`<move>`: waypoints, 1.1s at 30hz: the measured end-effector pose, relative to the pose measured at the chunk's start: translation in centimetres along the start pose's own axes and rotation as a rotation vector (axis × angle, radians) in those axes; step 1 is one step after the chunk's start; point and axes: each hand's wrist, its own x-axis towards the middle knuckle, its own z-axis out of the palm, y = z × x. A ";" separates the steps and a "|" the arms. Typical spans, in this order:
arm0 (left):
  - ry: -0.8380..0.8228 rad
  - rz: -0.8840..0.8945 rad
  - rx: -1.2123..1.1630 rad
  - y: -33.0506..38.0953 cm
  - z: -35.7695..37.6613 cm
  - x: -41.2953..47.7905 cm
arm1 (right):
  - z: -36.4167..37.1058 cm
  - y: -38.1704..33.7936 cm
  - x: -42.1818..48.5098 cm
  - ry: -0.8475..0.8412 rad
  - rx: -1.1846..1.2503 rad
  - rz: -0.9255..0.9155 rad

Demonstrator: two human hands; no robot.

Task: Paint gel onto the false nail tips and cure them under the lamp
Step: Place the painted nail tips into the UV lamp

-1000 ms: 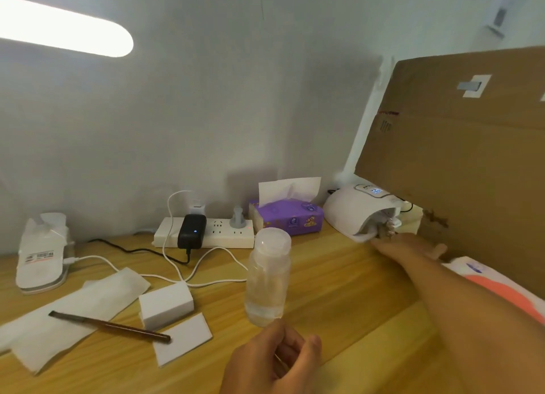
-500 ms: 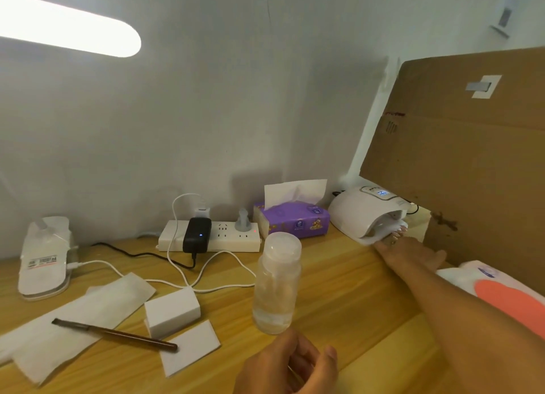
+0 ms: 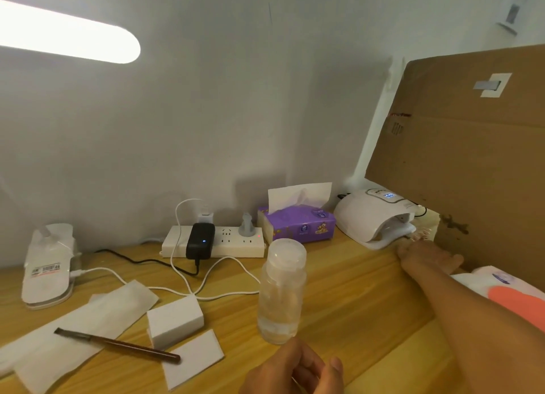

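— At the right rear of the desk (image 3: 354,305), your right hand (image 3: 427,256) lies at the mouth of the curing lamp (image 3: 368,221). Its fingers point into the opening and the thumb sticks out to the side.

— Note for you: those fingers are blurred. Whether they pinch anything cannot be told. A pale, blurred cluster that reads as the false nail tips (image 3: 420,235) sits at the lamp mouth, just beyond your fingertips.

— Compare with one second ago. Your right hand stays at the lamp mouth, in almost the same place against it. The lamp's display is lit, as before.

— Your left hand (image 3: 295,370) remains at the near edge of the desk. Its fingers are loosely curled, the thumb is raised, and no object shows in it.

— Just beyond that hand, the clear bottle (image 3: 281,290) stands upright with its cap on. To its left, the brush (image 3: 118,345) lies across a white wipe (image 3: 88,320), beside the white block (image 3: 175,320).

— None of these has shifted against the others. Everything sits slightly further right in your view than before.
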 end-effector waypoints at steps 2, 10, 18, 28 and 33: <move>0.015 0.004 -0.026 -0.1 0.1 0.1 | 0.2 0.2 0.2 0.076 0.103 0.014; -0.029 0.006 -0.055 -0.2 -0.2 0.1 | 0.3 -1.3 0.1 -0.084 0.410 -0.322; -0.037 0.013 -0.176 -0.8 0.2 0.4 | 0.9 -2.2 1.4 -0.098 0.310 -0.359; 0.021 0.114 -0.125 -1.3 0.4 0.6 | 1.2 -2.9 2.9 -0.220 0.399 -0.306; 0.006 0.130 -0.114 -1.3 0.3 1.0 | 1.7 -3.4 2.7 -0.149 0.408 -0.318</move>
